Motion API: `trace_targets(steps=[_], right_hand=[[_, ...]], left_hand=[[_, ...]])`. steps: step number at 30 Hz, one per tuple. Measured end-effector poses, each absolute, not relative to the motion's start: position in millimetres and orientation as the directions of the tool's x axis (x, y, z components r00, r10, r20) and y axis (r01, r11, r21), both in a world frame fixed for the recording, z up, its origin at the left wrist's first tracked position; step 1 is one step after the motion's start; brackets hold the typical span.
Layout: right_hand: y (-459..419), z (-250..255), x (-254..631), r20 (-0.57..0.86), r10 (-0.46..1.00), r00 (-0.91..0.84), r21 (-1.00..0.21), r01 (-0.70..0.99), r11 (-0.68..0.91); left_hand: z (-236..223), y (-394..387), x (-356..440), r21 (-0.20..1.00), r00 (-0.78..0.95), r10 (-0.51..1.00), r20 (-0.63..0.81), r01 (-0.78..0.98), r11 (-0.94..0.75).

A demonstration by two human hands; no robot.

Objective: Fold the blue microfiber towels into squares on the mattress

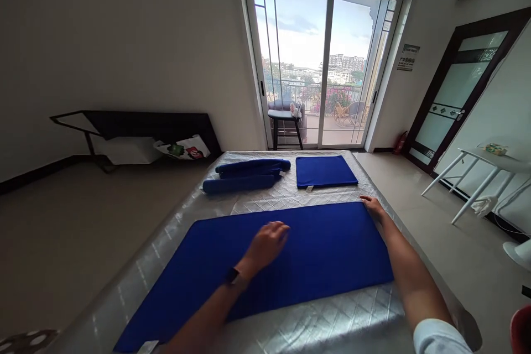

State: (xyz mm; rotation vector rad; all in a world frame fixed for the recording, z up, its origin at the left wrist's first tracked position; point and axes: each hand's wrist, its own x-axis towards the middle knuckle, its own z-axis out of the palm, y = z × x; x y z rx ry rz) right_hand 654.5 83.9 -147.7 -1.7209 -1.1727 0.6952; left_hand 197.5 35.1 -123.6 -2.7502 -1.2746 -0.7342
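Note:
A large flat blue cloth mat (323, 249) lies spread across the silver quilted mattress (307, 323), with a white tag at its near left corner. My left hand (267, 240), a dark band on its wrist, is over the middle of this mat, its fingers loosely bent and holding nothing; whether it touches the cloth I cannot tell. At the far right corner, my right hand (374, 208) grips the mat's edge, the thumb partly hidden. Beyond it lie a smaller folded blue cloth (326, 170) with a tag and several rolled blue cloth pieces (244, 182).
A dark frame (166, 124) with a white box (128, 150) and a printed bag (185, 147) stands along the left wall. Past the mattress are a stool (285, 116) and glass sliding doors (326, 55). A white table (492, 160) stands right, near a fire extinguisher (400, 142).

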Motion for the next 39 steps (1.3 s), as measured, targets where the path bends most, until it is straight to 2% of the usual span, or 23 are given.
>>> trace_targets(steps=[3, 5, 7, 9, 12, 16, 20, 23, 25, 30, 35, 39], right_hand=[[84, -154, 656, 0.043, 0.916, 0.399, -0.882, 0.446, -0.153], [83, -156, 656, 0.043, 0.914, 0.403, -0.868, 0.469, -0.165], [82, -157, 656, 0.042, 0.914, 0.404, -0.857, 0.484, -0.175], [81, -157, 656, 0.043, 0.913, 0.405, -0.85, 0.495, -0.18], [81, -155, 656, 0.045, 0.914, 0.404, -0.842, 0.507, -0.183], [81, -152, 656, 0.03, 0.92, 0.39, -0.846, 0.501, -0.185], [77, -144, 653, -0.001, 0.924, 0.382, -0.866, 0.462, -0.192], [73, -133, 649, -0.036, 0.922, 0.386, -0.88, 0.426, -0.213], [72, -121, 645, -0.067, 0.92, 0.387, -0.883, 0.406, -0.235], [78, -86, 619, -0.16, 0.923, 0.349, -0.886, 0.361, -0.29], [96, -53, 542, -0.202, 0.973, 0.116, -0.936, 0.268, -0.226], [124, -36, 436, -0.149, 0.98, -0.134, -0.976, 0.18, -0.124]], left_hand=[[-116, -17, 306, 0.118, 0.841, 0.444, 0.31, 0.429, -0.895], [-115, -47, 370, 0.083, 0.916, 0.285, 0.282, 0.273, -0.958], [-121, -69, 422, 0.073, 0.939, 0.188, 0.287, 0.174, -0.982], [-133, -80, 461, 0.073, 0.957, 0.141, 0.254, 0.127, -0.989], [-154, -81, 493, 0.109, 0.959, 0.154, 0.237, 0.131, -0.985], [-168, -74, 506, 0.129, 0.955, 0.177, 0.239, 0.15, -0.98], [-162, -77, 499, 0.156, 0.942, 0.169, 0.289, 0.128, -0.98], [-149, -80, 486, 0.196, 0.91, 0.207, 0.36, 0.143, -0.97], [-138, -80, 471, 0.245, 0.875, 0.289, 0.389, 0.204, -0.948], [-112, -75, 398, 0.488, 0.696, 0.562, 0.447, 0.337, -0.805], [-103, -85, 289, 0.64, 0.398, 0.78, 0.483, 0.448, -0.625], [-102, -105, 199, 0.733, 0.12, 0.879, 0.462, 0.506, -0.454]])
